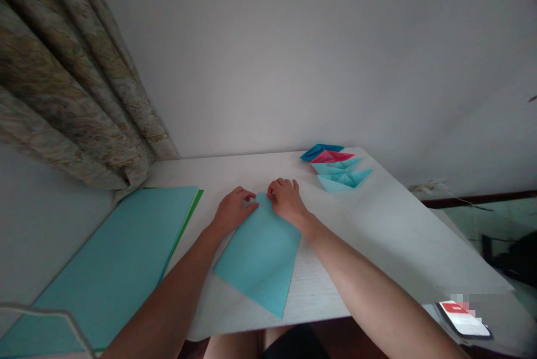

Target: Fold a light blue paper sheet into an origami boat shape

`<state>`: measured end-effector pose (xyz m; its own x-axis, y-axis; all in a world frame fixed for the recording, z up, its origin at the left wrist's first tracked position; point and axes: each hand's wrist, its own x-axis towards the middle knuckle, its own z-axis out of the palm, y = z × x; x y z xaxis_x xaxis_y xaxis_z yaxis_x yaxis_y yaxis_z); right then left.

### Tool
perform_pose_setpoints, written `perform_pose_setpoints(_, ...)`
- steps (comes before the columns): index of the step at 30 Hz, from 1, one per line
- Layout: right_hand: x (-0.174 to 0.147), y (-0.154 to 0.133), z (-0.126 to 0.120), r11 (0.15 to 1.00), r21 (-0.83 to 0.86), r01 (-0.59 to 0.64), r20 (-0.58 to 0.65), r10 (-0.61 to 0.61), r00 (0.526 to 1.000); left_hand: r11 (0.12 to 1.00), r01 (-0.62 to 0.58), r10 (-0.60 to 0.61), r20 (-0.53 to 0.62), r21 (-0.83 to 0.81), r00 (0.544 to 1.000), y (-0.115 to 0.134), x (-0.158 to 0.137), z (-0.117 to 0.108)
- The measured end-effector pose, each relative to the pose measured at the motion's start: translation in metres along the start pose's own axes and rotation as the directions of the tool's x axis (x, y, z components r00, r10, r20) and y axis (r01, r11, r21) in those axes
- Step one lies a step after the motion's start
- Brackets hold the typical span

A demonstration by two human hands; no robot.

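Note:
A light blue sheet of paper (pixel 262 253) lies at an angle on the white table in front of me, one corner pointing towards the table's front edge. At its far end, my left hand (pixel 235 211) has its thumb and fingers closed about the left edge. Across from it, my right hand (pixel 286 199) grips the far right edge with curled fingers. The two hands are a short gap apart, and the paper's far tip shows between them. My right fingers partly hide the edge beneath them.
Several folded paper boats stand at the back right: a dark blue boat (pixel 321 151), a pink boat (pixel 331 156) and light blue ones (pixel 344 181). A stack of coloured paper (pixel 121 247) lies at the left. A phone (pixel 464 320) is at the lower right; a curtain (pixel 71 68) hangs at the left.

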<state>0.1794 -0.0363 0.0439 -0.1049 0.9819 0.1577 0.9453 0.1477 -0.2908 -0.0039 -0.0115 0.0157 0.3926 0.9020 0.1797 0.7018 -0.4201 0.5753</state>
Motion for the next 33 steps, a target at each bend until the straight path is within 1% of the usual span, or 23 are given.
perform_pose_setpoints(3,-0.001,0.0,-0.001,0.997,-0.053,-0.065,-0.003,0.065,0.998,1.0,-0.001,0.0,0.006,0.015,1.0,0.001,-0.001,0.0)
perform_pose_setpoints(5,-0.002,0.0,0.0,0.993,-0.091,-0.081,-0.003,0.081,0.997,1.0,-0.002,0.001,0.019,0.026,1.0,0.002,-0.001,0.0)
perform_pose_setpoints(7,-0.002,0.0,0.002,0.991,-0.11,-0.072,0.011,0.073,0.997,0.999,-0.004,0.004,0.023,0.032,1.0,0.002,-0.001,-0.001)
perform_pose_setpoints(13,-0.001,-0.001,0.006,0.995,-0.095,-0.006,0.036,0.009,0.999,1.0,-0.01,0.01,0.031,0.001,0.999,0.0,0.0,0.0)
perform_pose_setpoints(16,-0.001,0.0,0.005,0.998,-0.061,-0.001,0.022,0.002,1.0,1.0,-0.001,0.001,0.0,-0.026,1.0,0.0,0.001,0.002)
perform_pose_setpoints(18,-0.001,-0.001,0.003,1.0,-0.015,0.008,0.0,-0.008,1.0,0.997,0.023,-0.027,-0.042,-0.077,0.999,0.001,0.001,0.002)
perform_pose_setpoints(20,-0.001,-0.002,0.001,0.999,0.042,0.025,-0.028,-0.024,0.999,0.983,0.044,-0.056,-0.059,-0.18,0.997,0.003,0.001,0.002)
perform_pose_setpoints(23,0.0,-0.004,0.0,0.987,0.156,0.046,-0.064,-0.036,0.997,0.93,0.044,-0.06,-0.031,-0.365,0.998,0.007,0.001,0.001)
perform_pose_setpoints(25,0.0,-0.006,-0.001,0.974,0.214,0.071,-0.077,-0.056,0.995,0.898,0.036,-0.053,-0.027,-0.439,0.998,0.01,0.001,0.001)
perform_pose_setpoints(27,0.0,-0.007,-0.001,0.966,0.233,0.108,-0.083,-0.091,0.992,0.888,0.032,-0.055,-0.037,-0.459,0.998,0.012,0.001,0.001)
perform_pose_setpoints(30,0.0,-0.009,-0.003,0.962,0.217,0.166,-0.098,-0.148,0.984,0.884,0.03,-0.066,-0.061,-0.467,0.996,0.015,0.001,0.001)
perform_pose_setpoints(33,-0.001,-0.009,-0.004,0.96,0.199,0.197,-0.107,-0.178,0.978,0.866,0.036,-0.091,-0.087,-0.499,0.992,0.019,0.0,0.0)
